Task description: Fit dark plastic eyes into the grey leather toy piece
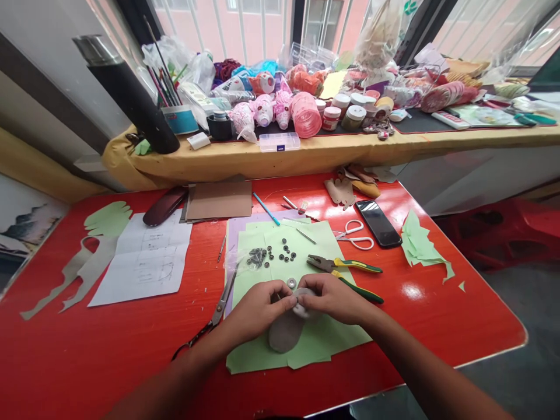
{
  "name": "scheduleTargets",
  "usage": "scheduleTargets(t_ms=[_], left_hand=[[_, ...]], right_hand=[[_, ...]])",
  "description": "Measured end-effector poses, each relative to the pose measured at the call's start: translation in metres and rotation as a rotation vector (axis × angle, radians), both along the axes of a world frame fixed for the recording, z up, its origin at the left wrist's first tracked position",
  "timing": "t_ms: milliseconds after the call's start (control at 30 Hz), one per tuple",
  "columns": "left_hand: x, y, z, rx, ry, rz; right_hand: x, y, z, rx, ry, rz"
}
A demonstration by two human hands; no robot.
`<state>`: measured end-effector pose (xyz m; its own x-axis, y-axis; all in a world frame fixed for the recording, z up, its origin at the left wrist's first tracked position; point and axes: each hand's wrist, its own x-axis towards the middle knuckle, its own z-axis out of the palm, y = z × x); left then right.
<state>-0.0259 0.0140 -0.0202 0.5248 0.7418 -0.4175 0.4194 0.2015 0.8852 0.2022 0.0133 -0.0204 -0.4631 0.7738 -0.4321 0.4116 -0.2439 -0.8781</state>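
My left hand [263,308] and my right hand [335,298] meet over the green paper [345,331], both with fingers pinched on a grey leather-like piece [285,335]. Its rounded lower end hangs below the fingers, and a paler part shows by the right fingertips. What sits right between the fingertips is too small to make out. Just beyond them lies a round metal disc [291,283]. Dark snap buttons [286,249] are scattered farther up the paper, beside a clear bag [252,259] holding more. Pliers [356,266] with green-yellow handles rest close to my right hand.
Dark-handled scissors [217,314] lie left of the paper; white-handled scissors [355,235] and a phone [378,224] lie right. A drawn sheet [144,256], glasses case [165,206] and brown sheets [221,200] are farther left. Behind, a crowded sill holds a thermos [131,99] and jars [331,118].
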Motion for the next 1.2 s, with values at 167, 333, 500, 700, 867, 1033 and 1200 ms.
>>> scheduleTargets(t_ms=[167,333,500,700,867,1033,1200], left_hand=[[0.003,-0.001,-0.009,-0.097,-0.057,0.017],[0.006,-0.007,-0.018,-0.193,-0.154,0.125],[-0.002,-0.003,-0.01,-0.032,-0.077,0.051],[0.0,0.009,-0.006,0.539,0.258,-0.095],[0.014,0.022,-0.021,0.689,0.431,-0.267],[0.013,0.028,-0.02,0.734,0.39,-0.255],[0.006,0.023,-0.009,0.523,0.24,-0.152]], right_hand=[[0.0,-0.004,0.002,0.061,-0.066,0.032],[-0.001,-0.007,0.003,0.022,-0.052,-0.01],[-0.006,-0.011,0.003,0.02,-0.04,-0.022],[-0.009,-0.021,0.0,0.035,0.016,-0.055],[-0.007,-0.029,-0.005,0.047,0.027,-0.079],[-0.006,-0.032,-0.006,0.068,0.015,-0.075],[-0.005,-0.03,-0.008,0.058,0.045,-0.084]])
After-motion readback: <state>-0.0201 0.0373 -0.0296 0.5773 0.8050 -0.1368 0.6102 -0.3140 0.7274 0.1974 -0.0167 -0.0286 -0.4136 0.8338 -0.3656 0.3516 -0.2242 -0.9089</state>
